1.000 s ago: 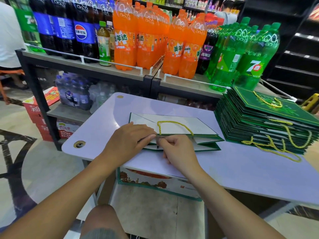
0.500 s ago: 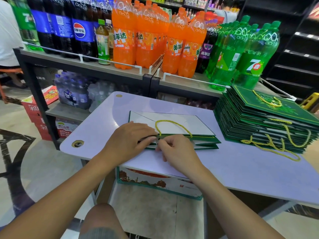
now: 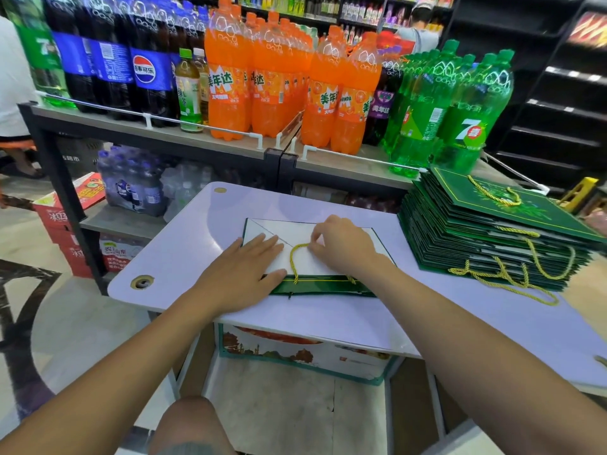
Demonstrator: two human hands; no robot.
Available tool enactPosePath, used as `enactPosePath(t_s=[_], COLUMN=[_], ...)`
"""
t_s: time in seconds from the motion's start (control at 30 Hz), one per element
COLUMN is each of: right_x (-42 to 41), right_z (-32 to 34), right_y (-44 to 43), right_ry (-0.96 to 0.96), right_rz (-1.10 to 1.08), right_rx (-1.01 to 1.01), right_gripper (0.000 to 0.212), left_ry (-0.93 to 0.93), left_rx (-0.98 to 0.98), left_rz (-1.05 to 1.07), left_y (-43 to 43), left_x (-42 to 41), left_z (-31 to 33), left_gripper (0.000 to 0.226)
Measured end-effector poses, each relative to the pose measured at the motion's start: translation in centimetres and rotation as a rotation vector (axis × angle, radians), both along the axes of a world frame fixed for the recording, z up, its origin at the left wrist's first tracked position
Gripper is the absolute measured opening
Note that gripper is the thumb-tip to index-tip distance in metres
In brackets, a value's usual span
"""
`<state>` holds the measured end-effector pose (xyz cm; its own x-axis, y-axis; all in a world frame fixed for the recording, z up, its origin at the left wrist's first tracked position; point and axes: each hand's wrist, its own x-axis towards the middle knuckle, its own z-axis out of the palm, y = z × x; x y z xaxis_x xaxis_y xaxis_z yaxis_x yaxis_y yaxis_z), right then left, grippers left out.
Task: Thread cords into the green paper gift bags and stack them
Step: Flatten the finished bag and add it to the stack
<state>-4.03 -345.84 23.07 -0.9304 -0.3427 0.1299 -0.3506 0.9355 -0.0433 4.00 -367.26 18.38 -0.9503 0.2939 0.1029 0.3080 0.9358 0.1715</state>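
Both forearms enter from the lower corners of the frame bare, with no sleeves, watch, bracelet or rings showing on the left hand point(image 3: 241, 277) or the right hand point(image 3: 341, 246). A bare knee point(image 3: 189, 421) sits at the bottom centre, with a dark, blurred marking at its lower edge, possibly a tattoo.

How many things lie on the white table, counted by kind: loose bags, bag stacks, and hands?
Loose bag: 1
Bag stack: 1
Hands: 2, left hand and right hand
Total: 4
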Motion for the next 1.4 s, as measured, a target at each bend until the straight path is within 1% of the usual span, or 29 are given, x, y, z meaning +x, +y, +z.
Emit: enactPosePath(t_s=[0.03,0.07,0.1,0.17,0.2,0.23,0.27,0.3,0.37,0.4,0.43,0.5,0.67,0.9,1.0,1.1,1.2,1.27,1.33,1.37,1.4], right_x=[-0.7,-1.3,-1.9,-2.5,-2.6,-2.4,-2.3,-2.3,-2.5,-2.6,-2.8,-3.1,-3.4,-3.7,-3.7,-3.1,-1.2,0.8,2.7,3.7,4.6], right_z=[-0.3,-0.2,0.1,1.3,1.8,2.2,2.4,2.4,1.8,1.4,0.9,0.2,-1.2,-2.6,-2.4,-1.4,-0.8,-0.7,-0.9,-1.0,-1.2], right_y=[0.2,0.4,0.5,0.5,0.6,0.4,0.3,0.2,0.1,-0.1,-0.2,-0.3,-0.9,-0.8,-0.2,1.7,5.0,7.4,9.6,10.5,11.2], right_ry=[0.002,-0.025,-0.098,-0.312,-0.388,-0.42,-0.406,-0.341,-0.136,-0.036,0.048,0.137,0.228,0.166,0.115,0.053,0.011,0.021,0.066,0.058,0.024], right_rz=[0.012,0.012,-0.006,-0.057,-0.084,-0.099,-0.1,-0.089,-0.067,-0.069,-0.076,-0.111,-0.173,-0.216,-0.158,-0.07,0.0,-0.04,-0.122,-0.15,-0.147], right_rx=[-0.042,-0.14,-0.3,-0.632,-0.725,-0.754,-0.738,-0.666,-0.364,-0.212,-0.101,-0.016,-0.058,-0.096,-0.14,-0.257,-0.297,-0.24,-0.093,-0.052,-0.051], right_gripper=[0.022,0.018,0.017,0.019,0.021,0.021,0.021,0.024,0.042,0.048,0.052,0.056,0.063,0.06,0.06,0.055,0.045,0.048,0.054,0.056,0.057], left_ry=[-0.003,-0.004,-0.003,-0.004,-0.005,-0.005,-0.005,-0.005,-0.005,-0.004,-0.004,-0.008,-0.023,-0.018,-0.018,0.031,0.087,0.088,0.084,0.076,0.069], left_rx=[0.0,-0.004,-0.007,-0.01,-0.01,-0.011,-0.01,-0.009,-0.01,-0.01,-0.011,-0.013,-0.012,-0.02,-0.012,0.085,0.201,0.234,0.23,0.229,0.23], left_rz=[-0.002,-0.004,-0.007,-0.015,-0.019,-0.022,-0.027,-0.034,-0.047,-0.05,-0.054,-0.057,-0.063,-0.058,-0.055,-0.032,0.016,0.029,0.019,0.012,0.006], left_y=[0.0,0.0,0.0,0.0,-0.1,-0.2,-0.2,-0.2,-0.2,-0.2,-0.3,-0.3,-0.3,-0.1,-0.1,-0.1,-0.2,-0.4,-0.5,-0.6,-0.6], left_x=[0.1,0.1,0.1,0.0,0.0,0.0,0.0,-0.1,-0.3,-0.4,-0.5,-0.5,-0.4,-0.3,-0.1,0.4,0.7,0.8,0.8,0.8,0.9], left_z=[0.1,0.1,0.1,-0.1,-0.1,-0.2,-0.2,-0.2,-0.4,-0.5,-0.5,-0.6,-0.5,-0.2,-0.1,0.0,0.2,0.3,0.3,0.3,0.4], left_gripper=[0.067,0.067,0.067,0.067,0.067,0.067,0.066,0.066,0.065,0.065,0.065,0.065,0.063,0.063,0.065,0.065,0.053,0.047,0.044,0.044,0.045])
